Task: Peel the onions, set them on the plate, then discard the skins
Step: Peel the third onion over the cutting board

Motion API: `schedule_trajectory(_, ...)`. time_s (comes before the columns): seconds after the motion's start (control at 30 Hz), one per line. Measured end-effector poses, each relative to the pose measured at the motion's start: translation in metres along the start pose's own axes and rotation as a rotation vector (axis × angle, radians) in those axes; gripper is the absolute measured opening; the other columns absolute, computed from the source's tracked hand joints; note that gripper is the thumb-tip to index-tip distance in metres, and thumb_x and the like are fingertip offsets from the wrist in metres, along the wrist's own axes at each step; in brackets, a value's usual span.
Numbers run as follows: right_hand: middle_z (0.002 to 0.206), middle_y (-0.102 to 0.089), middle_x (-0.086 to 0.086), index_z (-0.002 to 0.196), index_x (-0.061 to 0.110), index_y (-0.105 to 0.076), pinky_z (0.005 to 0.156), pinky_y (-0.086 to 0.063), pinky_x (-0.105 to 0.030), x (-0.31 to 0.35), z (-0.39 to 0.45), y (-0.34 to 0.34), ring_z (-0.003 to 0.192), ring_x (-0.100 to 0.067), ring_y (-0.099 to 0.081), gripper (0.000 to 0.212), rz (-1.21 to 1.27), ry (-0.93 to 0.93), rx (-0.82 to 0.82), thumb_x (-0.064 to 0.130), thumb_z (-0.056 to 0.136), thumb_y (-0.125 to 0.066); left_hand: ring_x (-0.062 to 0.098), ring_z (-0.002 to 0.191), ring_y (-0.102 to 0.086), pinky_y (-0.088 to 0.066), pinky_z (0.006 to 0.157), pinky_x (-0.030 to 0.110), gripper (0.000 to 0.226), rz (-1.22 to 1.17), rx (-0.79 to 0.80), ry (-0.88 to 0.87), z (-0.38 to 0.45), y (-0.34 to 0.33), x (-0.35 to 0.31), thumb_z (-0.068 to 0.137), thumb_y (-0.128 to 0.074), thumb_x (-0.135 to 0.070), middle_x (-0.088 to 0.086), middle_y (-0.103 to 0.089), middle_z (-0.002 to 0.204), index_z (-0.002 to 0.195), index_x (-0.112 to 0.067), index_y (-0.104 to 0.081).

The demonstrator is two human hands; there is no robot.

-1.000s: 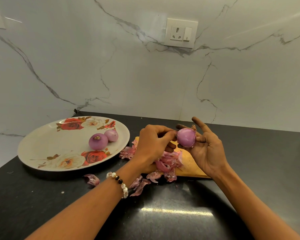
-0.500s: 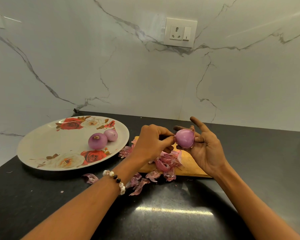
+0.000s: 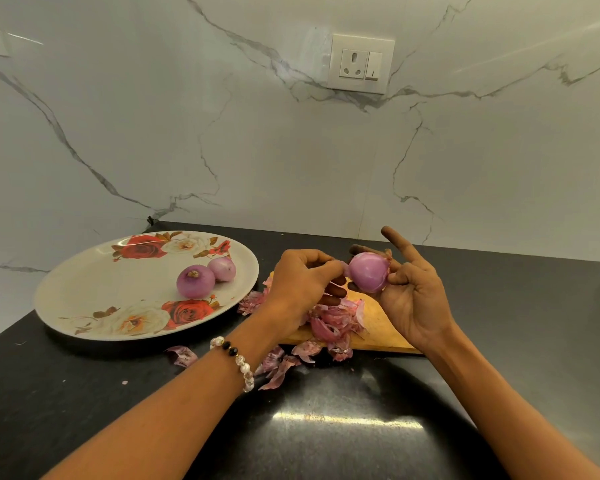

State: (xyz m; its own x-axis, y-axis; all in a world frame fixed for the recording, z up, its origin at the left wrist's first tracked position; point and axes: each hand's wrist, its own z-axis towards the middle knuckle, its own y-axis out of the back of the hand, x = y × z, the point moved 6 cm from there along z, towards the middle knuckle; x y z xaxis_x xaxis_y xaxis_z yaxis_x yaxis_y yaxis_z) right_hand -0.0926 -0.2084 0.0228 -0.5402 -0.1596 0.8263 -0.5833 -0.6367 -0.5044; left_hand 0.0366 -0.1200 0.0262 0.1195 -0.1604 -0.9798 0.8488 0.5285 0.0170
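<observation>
A purple onion (image 3: 368,272) is held up above the wooden cutting board (image 3: 378,327). My right hand (image 3: 413,299) grips it between thumb and fingers, index finger sticking up. My left hand (image 3: 302,282), with a bead bracelet at the wrist, pinches a strip of skin at the onion's left side. Two peeled onions, a larger one (image 3: 195,280) and a smaller one (image 3: 222,269), lie on the floral plate (image 3: 84,299) to the left. A heap of pink onion skins (image 3: 333,323) covers the board under my hands.
More skin scraps (image 3: 278,365) and one loose piece (image 3: 182,355) lie on the black countertop (image 3: 326,427) in front of the board. A marble wall with a socket (image 3: 360,64) stands behind.
The onion has been turned slightly in my right hand, and my left hand's fingertips have shifted on the skin at its left side. Plate and skins have not moved.
</observation>
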Motion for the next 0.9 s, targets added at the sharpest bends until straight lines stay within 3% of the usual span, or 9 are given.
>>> schedule_trajectory(0.2, 0.14, -0.045, -0.032, 0.143, 0.014, -0.043, 0.073, -0.061, -0.05, -0.002, 0.0, 0.0, 0.111, -0.039, -0.06, 0.078, 0.145, -0.03, -0.027, -0.003, 0.067, -0.041, 0.018, 0.065, -0.071, -0.057, 0.057, 0.029, 0.01, -0.146, -0.052, 0.138, -0.002, -0.001, 0.008, 0.088, -0.066, -0.013, 0.01, -0.071, 0.079, 0.088, -0.004, -0.07)
schedule_trajectory(0.37, 0.145, -0.04, -0.03, 0.144, 0.013, -0.042, 0.076, -0.059, -0.051, -0.004, 0.0, 0.003, 0.115, -0.04, -0.058, 0.065, 0.166, -0.03, -0.044, -0.008, 0.085, -0.029, 0.015, 0.061, -0.07, -0.052, 0.051, 0.025, 0.009, -0.125, -0.093, 0.132, -0.003, -0.001, 0.008, 0.088, -0.065, -0.013, 0.008, -0.071, 0.076, 0.085, -0.006, -0.07)
schedule_trajectory(0.5, 0.144, -0.039, -0.027, 0.144, 0.01, -0.043, 0.07, -0.06, -0.05, -0.004, 0.001, 0.005, 0.122, -0.043, -0.054, 0.078, 0.209, 0.002, -0.063, 0.005, 0.067, -0.056, 0.017, 0.062, -0.07, -0.055, 0.054, 0.026, 0.009, -0.095, -0.096, 0.082, -0.004, -0.003, 0.005, 0.088, -0.065, -0.011, 0.009, -0.071, 0.076, 0.084, -0.006, -0.07)
schedule_trajectory(0.57, 0.139, -0.041, -0.022, 0.142, 0.008, -0.044, 0.069, -0.059, -0.05, -0.003, 0.001, 0.006, 0.121, -0.042, -0.055, 0.103, 0.198, 0.013, -0.091, 0.015, 0.047, -0.084, 0.016, 0.062, -0.07, -0.056, 0.055, 0.025, 0.008, -0.073, -0.087, 0.045, -0.004, -0.004, 0.002, 0.088, -0.064, -0.011, 0.007, -0.071, 0.076, 0.084, -0.007, -0.07)
schedule_trajectory(0.63, 0.146, -0.037, -0.025, 0.137, 0.009, -0.048, 0.07, -0.059, -0.051, -0.002, 0.0, 0.007, 0.124, -0.044, -0.053, 0.114, 0.208, 0.003, -0.109, 0.02, 0.032, -0.093, 0.016, 0.063, -0.07, -0.055, 0.054, 0.024, 0.008, -0.037, -0.073, -0.003, -0.005, -0.005, -0.001, 0.088, -0.065, -0.012, 0.006, -0.071, 0.076, 0.085, -0.008, -0.07)
schedule_trajectory(0.7, 0.153, -0.03, -0.026, 0.136, 0.01, -0.048, 0.07, -0.059, -0.05, -0.003, 0.0, 0.006, 0.125, -0.045, -0.052, 0.086, 0.242, -0.017, -0.123, 0.015, 0.056, -0.081, 0.016, 0.063, -0.07, -0.056, 0.054, 0.025, 0.007, 0.04, -0.048, -0.066, -0.005, -0.006, -0.005, 0.089, -0.065, -0.014, 0.005, -0.071, 0.076, 0.086, -0.009, -0.07)
schedule_trajectory(0.77, 0.154, -0.032, -0.024, 0.135, 0.012, -0.049, 0.066, -0.06, -0.048, -0.003, 0.001, 0.008, 0.124, -0.044, -0.052, 0.049, 0.275, -0.015, -0.147, 0.007, 0.086, -0.051, 0.016, 0.064, -0.07, -0.058, 0.055, 0.026, 0.007, 0.097, -0.014, -0.129, -0.005, -0.008, -0.009, 0.089, -0.065, -0.014, 0.004, -0.071, 0.077, 0.089, -0.01, -0.07)
schedule_trajectory(0.83, 0.152, -0.036, -0.022, 0.131, 0.014, -0.05, 0.064, -0.06, -0.046, -0.003, 0.003, 0.012, 0.121, -0.042, -0.055, 0.039, 0.278, -0.008, -0.161, 0.006, 0.096, -0.035, 0.016, 0.063, -0.07, -0.057, 0.055, 0.026, 0.006, 0.123, 0.018, -0.185, -0.006, -0.009, -0.013, 0.088, -0.066, -0.014, 0.004, -0.071, 0.078, 0.09, -0.011, -0.071)
schedule_trajectory(0.9, 0.15, -0.039, -0.023, 0.127, 0.015, -0.053, 0.064, -0.06, -0.045, -0.002, 0.002, 0.013, 0.114, -0.041, -0.059, 0.035, 0.271, 0.0, -0.169, 0.007, 0.098, -0.036, 0.014, 0.062, -0.069, -0.057, 0.054, 0.024, 0.003, 0.196, 0.039, -0.27, -0.006, -0.009, -0.016, 0.087, -0.068, -0.014, 0.003, -0.07, 0.077, 0.088, -0.013, -0.071)
